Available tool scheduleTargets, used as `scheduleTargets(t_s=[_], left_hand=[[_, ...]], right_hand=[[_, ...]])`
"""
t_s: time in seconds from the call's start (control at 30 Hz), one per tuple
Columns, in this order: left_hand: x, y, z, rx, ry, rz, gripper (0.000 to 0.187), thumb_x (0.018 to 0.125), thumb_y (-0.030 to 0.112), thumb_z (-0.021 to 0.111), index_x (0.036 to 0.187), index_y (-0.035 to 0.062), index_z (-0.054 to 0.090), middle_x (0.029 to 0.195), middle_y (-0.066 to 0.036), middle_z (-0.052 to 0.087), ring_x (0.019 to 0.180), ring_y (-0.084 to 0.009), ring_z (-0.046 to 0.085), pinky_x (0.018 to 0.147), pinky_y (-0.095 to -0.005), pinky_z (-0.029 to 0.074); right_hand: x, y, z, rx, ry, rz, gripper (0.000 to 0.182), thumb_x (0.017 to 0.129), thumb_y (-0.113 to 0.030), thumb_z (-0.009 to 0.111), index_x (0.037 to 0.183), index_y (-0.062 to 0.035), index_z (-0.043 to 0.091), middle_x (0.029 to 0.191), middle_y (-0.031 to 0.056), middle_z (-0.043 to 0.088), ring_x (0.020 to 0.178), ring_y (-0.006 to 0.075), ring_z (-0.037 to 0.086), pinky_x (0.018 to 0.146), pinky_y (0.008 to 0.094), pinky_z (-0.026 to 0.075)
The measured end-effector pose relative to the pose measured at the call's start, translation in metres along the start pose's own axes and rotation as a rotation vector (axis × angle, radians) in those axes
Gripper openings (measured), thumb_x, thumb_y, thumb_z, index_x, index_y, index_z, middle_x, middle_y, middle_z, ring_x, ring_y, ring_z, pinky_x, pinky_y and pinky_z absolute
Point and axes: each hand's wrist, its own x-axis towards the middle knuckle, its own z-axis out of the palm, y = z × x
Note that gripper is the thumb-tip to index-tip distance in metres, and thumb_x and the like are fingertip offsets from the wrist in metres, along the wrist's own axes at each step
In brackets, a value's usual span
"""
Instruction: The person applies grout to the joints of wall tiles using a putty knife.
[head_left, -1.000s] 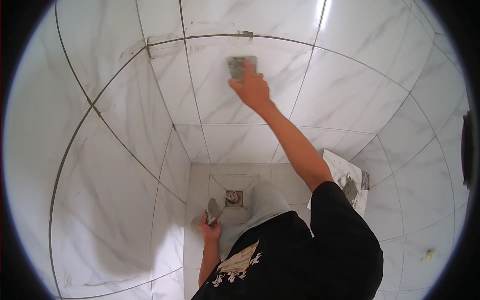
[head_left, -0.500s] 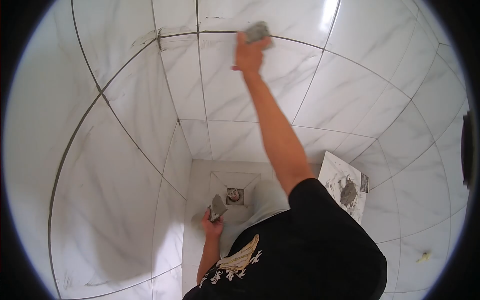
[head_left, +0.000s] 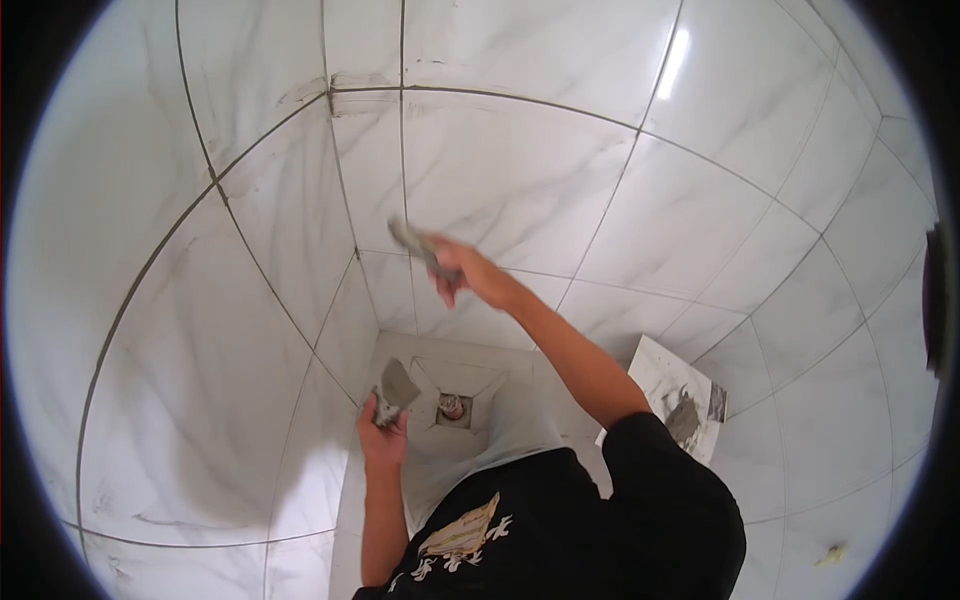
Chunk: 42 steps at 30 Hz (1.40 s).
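Note:
At the lower left, my left hand (head_left: 381, 438) is closed around a grout-smeared scraper (head_left: 400, 384), its grey blade pointing up. My right hand (head_left: 466, 271) is raised in front of the marbled wall tiles (head_left: 500, 190), with its fingers closed on a flat grey pad (head_left: 407, 237). Motion blurs the pad, which appears nearly edge-on and tilts up to the left. Dark grout lines (head_left: 520, 97) run between the tiles above, with grey smears near the corner.
A white tile board (head_left: 655, 362) carrying a heap of grey grout (head_left: 684, 420) lies at the right, behind my right arm. A square floor drain opening (head_left: 453, 411) is near my legs. Tiled walls stand close at the left and right.
My right hand has come off the upper grout line with the grey pad and moved down and left. My left hand with the scraper has shifted left and slightly up. The view has tilted slightly.

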Motion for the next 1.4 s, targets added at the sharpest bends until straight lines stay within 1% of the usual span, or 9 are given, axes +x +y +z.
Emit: scheduleTargets(t_s=[0.1, 0.27, 0.43, 0.6, 0.73, 0.8, 0.93, 1.2, 1.4], left_hand=[[-0.010, 0.012, 0.087, -0.052, -0.079, -0.036, 0.025, 0.098, 0.024, 0.054, 0.115, 0.0068, 0.063, 0.106, -0.006, 0.072, 0.086, -0.0194, 0.072, 0.064, -0.0316, 0.063], [-0.017, 0.003, 0.132, 0.052, -0.117, 0.001, 0.024, 0.098, 0.024, 0.055, 0.113, 0.0069, 0.063, 0.102, -0.005, 0.072, 0.083, -0.0178, 0.073, 0.061, -0.0294, 0.063], [-0.013, 0.002, 0.123, -0.112, -0.101, 0.008, 0.025, 0.096, 0.025, 0.058, 0.112, 0.0069, 0.063, 0.102, -0.006, 0.072, 0.085, -0.0196, 0.072, 0.061, -0.0330, 0.063], [0.008, 0.014, 0.079, -0.135, -0.074, 0.063, 0.023, 0.095, 0.026, 0.061, 0.110, 0.0086, 0.063, 0.102, -0.005, 0.071, 0.086, -0.0211, 0.071, 0.065, -0.0362, 0.062], [0.038, -0.028, -0.018, -0.093, 0.112, -0.029, 0.025, 0.095, 0.028, 0.062, 0.112, 0.0107, 0.063, 0.106, -0.006, 0.070, 0.092, -0.0239, 0.070, 0.069, -0.0404, 0.060], [0.044, -0.052, -0.070, -0.085, 0.131, -0.052, 0.025, 0.094, 0.028, 0.063, 0.113, 0.0112, 0.062, 0.107, -0.005, 0.069, 0.094, -0.0247, 0.069, 0.070, -0.0415, 0.060], [0.055, -0.092, -0.151, -0.080, 0.133, -0.132, 0.027, 0.092, 0.029, 0.064, 0.113, 0.0118, 0.062, 0.109, -0.004, 0.069, 0.098, -0.0255, 0.068, 0.072, -0.0435, 0.059], [0.057, -0.080, -0.144, -0.176, 0.135, -0.098, 0.029, 0.092, 0.029, 0.064, 0.117, 0.0126, 0.061, 0.107, -0.004, 0.068, 0.097, -0.0231, 0.067, 0.075, -0.0409, 0.059], [0.052, -0.075, -0.136, -0.156, 0.136, -0.078, 0.029, 0.094, 0.029, 0.062, 0.118, 0.0120, 0.061, 0.108, -0.005, 0.069, 0.098, -0.0218, 0.067, 0.077, -0.0416, 0.059]], right_hand=[[-0.055, 0.006, 0.023, -0.415, -0.144, -0.116, 0.067, 0.094, -0.034, 0.053, 0.155, -0.0152, 0.032, 0.100, 0.0114, 0.049, 0.080, 0.0246, 0.056, 0.073, 0.0334, 0.047], [-0.088, 0.011, 0.003, -0.952, -0.257, -0.213, 0.069, 0.093, -0.043, 0.055, 0.155, -0.0195, 0.032, 0.098, 0.0170, 0.046, 0.080, 0.0332, 0.050, 0.077, 0.0409, 0.044], [-0.082, -0.008, -0.031, -1.413, -0.222, 0.067, 0.070, 0.093, -0.038, 0.058, 0.155, -0.0188, 0.031, 0.102, 0.0185, 0.049, 0.088, 0.0353, 0.055, 0.082, 0.0409, 0.046], [-0.023, -0.049, -0.073, -1.171, 0.108, -0.318, 0.072, 0.091, -0.038, 0.063, 0.154, -0.0217, 0.033, 0.104, 0.0219, 0.051, 0.087, 0.0389, 0.057, 0.085, 0.0435, 0.048], [0.049, -0.154, -0.002, -1.691, 0.287, -0.277, 0.077, 0.086, -0.042, 0.068, 0.152, -0.0193, 0.035, 0.104, 0.0245, 0.051, 0.088, 0.0416, 0.061, 0.078, 0.0473, 0.052], [0.107, -0.173, 0.000, -1.829, 0.460, -0.473, 0.077, 0.085, -0.043, 0.068, 0.151, -0.0178, 0.037, 0.105, 0.0272, 0.050, 0.085, 0.0430, 0.063, 0.072, 0.0481, 0.054], [0.194, -0.197, 0.016, -1.830, 0.687, -0.436, 0.081, 0.082, -0.047, 0.069, 0.150, -0.0162, 0.038, 0.109, 0.0319, 0.050, 0.086, 0.0451, 0.064, 0.074, 0.0470, 0.055], [0.258, -0.152, 0.028, -1.640, 0.899, -0.328, 0.087, 0.082, -0.052, 0.069, 0.151, -0.0121, 0.033, 0.116, 0.0364, 0.051, 0.095, 0.0475, 0.063, 0.083, 0.0496, 0.053], [0.253, -0.076, 0.048, -1.528, 0.911, -0.189, 0.090, 0.084, -0.037, 0.073, 0.153, -0.0085, 0.023, 0.115, 0.0340, 0.048, 0.096, 0.0439, 0.062, 0.082, 0.0468, 0.054]])
